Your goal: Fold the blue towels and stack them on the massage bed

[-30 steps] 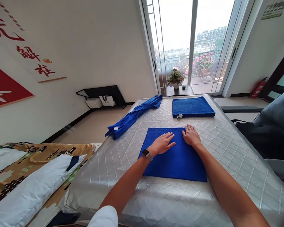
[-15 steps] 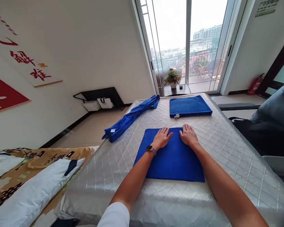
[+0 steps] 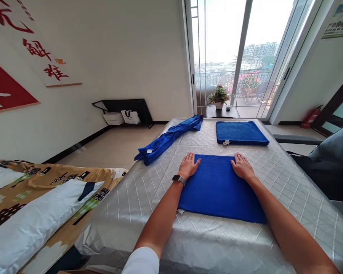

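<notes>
One silver quilted cover (image 3: 148,205): nearest of all, its front dropping away below the work.
Flat blue cloth (image 3: 220,186): spread on that cover between the forearms, near edge lying straight, a small white tag (image 3: 181,211) poking out at its near left corner.
Left hand (image 3: 188,166): open, palm down at the cloth's far left corner, thumb spread inward, gripping nothing; a watch (image 3: 177,178) on the wrist.
Right hand (image 3: 242,166): open too, laid flat at the far right corner, no grip.
Step in hand: smoothing and squaring the cloth, judging by the spread palms.
Next move: seems to call for even pressure outward at both corners, or a pinch there if the cloth is to be turned or lifted.
Twisted blue cloth (image 3: 171,139): beyond, loose along the cover's left edge.
Folded blue stack (image 3: 241,132): farther, on the right, edges fairly aligned.
Potted plant (image 3: 219,95): farthest, on a small table (image 3: 211,112) by the window.
</notes>
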Demonstrator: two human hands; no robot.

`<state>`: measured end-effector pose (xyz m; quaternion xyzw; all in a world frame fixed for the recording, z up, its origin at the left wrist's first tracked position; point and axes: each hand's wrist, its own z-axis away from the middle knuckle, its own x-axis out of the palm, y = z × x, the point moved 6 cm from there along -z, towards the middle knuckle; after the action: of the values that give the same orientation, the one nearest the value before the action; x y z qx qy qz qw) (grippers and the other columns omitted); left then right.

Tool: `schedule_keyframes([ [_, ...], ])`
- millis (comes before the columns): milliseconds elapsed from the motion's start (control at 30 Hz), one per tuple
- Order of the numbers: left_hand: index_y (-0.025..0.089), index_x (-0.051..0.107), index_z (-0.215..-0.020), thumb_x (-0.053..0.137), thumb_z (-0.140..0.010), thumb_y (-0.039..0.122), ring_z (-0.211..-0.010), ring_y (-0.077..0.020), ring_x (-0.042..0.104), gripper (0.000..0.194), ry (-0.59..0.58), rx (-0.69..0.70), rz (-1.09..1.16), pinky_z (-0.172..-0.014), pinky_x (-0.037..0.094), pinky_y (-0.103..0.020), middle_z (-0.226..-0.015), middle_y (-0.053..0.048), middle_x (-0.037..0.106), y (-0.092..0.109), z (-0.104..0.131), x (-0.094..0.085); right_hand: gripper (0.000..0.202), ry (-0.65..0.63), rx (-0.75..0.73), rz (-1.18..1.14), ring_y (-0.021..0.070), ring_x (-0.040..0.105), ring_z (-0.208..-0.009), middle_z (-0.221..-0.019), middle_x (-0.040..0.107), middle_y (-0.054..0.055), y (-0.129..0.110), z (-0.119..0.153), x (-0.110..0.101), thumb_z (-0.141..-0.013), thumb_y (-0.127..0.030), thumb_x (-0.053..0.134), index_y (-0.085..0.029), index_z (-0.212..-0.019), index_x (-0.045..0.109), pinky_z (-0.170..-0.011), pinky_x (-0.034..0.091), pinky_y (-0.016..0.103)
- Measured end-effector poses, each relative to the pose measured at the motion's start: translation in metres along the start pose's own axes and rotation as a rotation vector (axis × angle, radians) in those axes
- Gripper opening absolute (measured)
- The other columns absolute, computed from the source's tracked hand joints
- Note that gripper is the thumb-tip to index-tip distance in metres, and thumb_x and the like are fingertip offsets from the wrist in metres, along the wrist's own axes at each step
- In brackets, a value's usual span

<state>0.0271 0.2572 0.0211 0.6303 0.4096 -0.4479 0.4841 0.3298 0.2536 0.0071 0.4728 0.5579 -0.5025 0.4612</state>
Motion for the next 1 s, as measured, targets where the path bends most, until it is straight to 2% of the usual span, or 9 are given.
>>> schedule_keyframes([
  [133, 0.010, 0.034, -0.160, 0.022, -0.104, 0.062, -0.156, -0.0304, 0.025, 0.077, 0.011, -0.001, 0.017, -0.127, 0.022, -0.047, -0.166, -0.018, 0.033, -0.001, 0.001, -0.002, 0.062, 0.113, -0.033, 0.019, 0.0241, 0.025, -0.156, -0.166, 0.033, 0.015, -0.008, 0.012, -0.017, -0.105, -0.033, 0.029, -0.003, -0.159, 0.035, -0.128, 0.016, 0.041],
  [267, 0.011, 0.040, -0.156, 0.024, -0.106, 0.057, -0.155, -0.0314, 0.029, 0.071, 0.083, 0.017, 0.020, -0.126, 0.023, -0.050, -0.163, -0.018, 0.039, 0.002, 0.006, -0.010, 0.048, 0.228, -0.158, -0.012, 0.0271, 0.039, -0.149, -0.159, 0.045, 0.013, -0.015, 0.048, -0.046, -0.100, -0.023, 0.038, -0.012, -0.142, 0.061, -0.125, 0.025, 0.044],
  [400, 0.015, 0.053, -0.146, 0.033, -0.106, 0.047, -0.150, -0.0315, 0.037, 0.055, 0.190, 0.065, -0.025, -0.125, 0.026, -0.050, -0.158, -0.016, 0.048, 0.010, 0.012, -0.026, 0.037, 0.105, -0.340, -0.254, 0.0228, 0.066, -0.113, -0.130, 0.068, 0.010, -0.010, 0.112, -0.069, -0.102, -0.029, 0.041, -0.022, -0.120, 0.073, -0.101, 0.052, 0.039],
  [500, 0.016, 0.063, -0.131, 0.040, -0.104, 0.038, -0.136, -0.0300, 0.051, 0.042, 0.221, 0.107, -0.005, -0.117, 0.037, -0.046, -0.146, -0.015, 0.058, 0.019, 0.016, -0.049, 0.035, -0.003, -0.412, -0.402, 0.0191, 0.070, -0.089, -0.110, 0.072, 0.007, 0.001, 0.170, -0.079, -0.105, -0.037, 0.041, -0.027, -0.112, 0.074, -0.081, 0.058, 0.034],
  [633, 0.021, 0.069, -0.105, 0.045, -0.100, 0.039, -0.102, -0.0234, 0.066, 0.030, 0.022, 0.225, 0.169, -0.094, 0.050, -0.035, -0.108, -0.008, 0.072, 0.037, 0.030, -0.083, 0.029, -0.049, -0.423, -0.431, 0.0182, 0.071, -0.082, -0.105, 0.072, 0.006, 0.018, 0.226, -0.081, -0.103, -0.043, 0.049, -0.029, -0.108, 0.074, -0.072, 0.060, 0.031],
  [733, 0.022, 0.068, -0.096, 0.047, -0.097, 0.040, -0.083, -0.0196, 0.065, 0.028, -0.163, 0.240, 0.241, -0.078, 0.050, -0.030, -0.092, -0.003, 0.070, 0.041, 0.064, -0.101, 0.025, -0.042, -0.442, -0.407, 0.0191, 0.072, -0.086, -0.108, 0.072, 0.005, 0.027, 0.244, -0.075, -0.102, -0.044, 0.054, -0.031, -0.110, 0.074, -0.074, 0.061, 0.031],
  [867, 0.024, 0.070, -0.097, 0.051, -0.094, 0.037, -0.084, -0.0185, 0.064, 0.023, -0.367, 0.268, 0.239, -0.079, 0.050, -0.029, -0.095, -0.002, 0.070, 0.033, 0.141, -0.097, 0.026, 0.007, -0.470, -0.390, 0.0191, 0.073, -0.090, -0.110, 0.072, 0.005, 0.032, 0.248, -0.067, -0.104, -0.041, 0.051, -0.031, -0.111, 0.074, -0.079, 0.061, 0.031],
  [933, 0.026, 0.071, -0.104, 0.056, -0.094, 0.040, -0.098, -0.0204, 0.065, 0.023, -0.344, 0.278, 0.259, -0.090, 0.051, -0.032, -0.106, -0.002, 0.070, 0.026, 0.176, -0.092, 0.027, 0.034, -0.496, -0.384, 0.0185, 0.073, -0.090, -0.110, 0.072, 0.005, 0.033, 0.249, -0.065, -0.105, -0.040, 0.049, -0.031, -0.111, 0.074, -0.080, 0.061, 0.031],
  [1000, 0.028, 0.070, -0.113, 0.061, -0.094, 0.041, -0.113, -0.0225, 0.064, 0.025, -0.254, 0.271, 0.277, -0.104, 0.049, -0.036, -0.121, -0.004, 0.068, 0.018, 0.201, -0.088, 0.030, 0.074, -0.523, -0.368, 0.0180, 0.073, -0.089, -0.109, 0.073, 0.006, 0.032, 0.249, -0.065, -0.106, -0.038, 0.047, -0.030, -0.111, 0.075, -0.080, 0.061, 0.030],
])
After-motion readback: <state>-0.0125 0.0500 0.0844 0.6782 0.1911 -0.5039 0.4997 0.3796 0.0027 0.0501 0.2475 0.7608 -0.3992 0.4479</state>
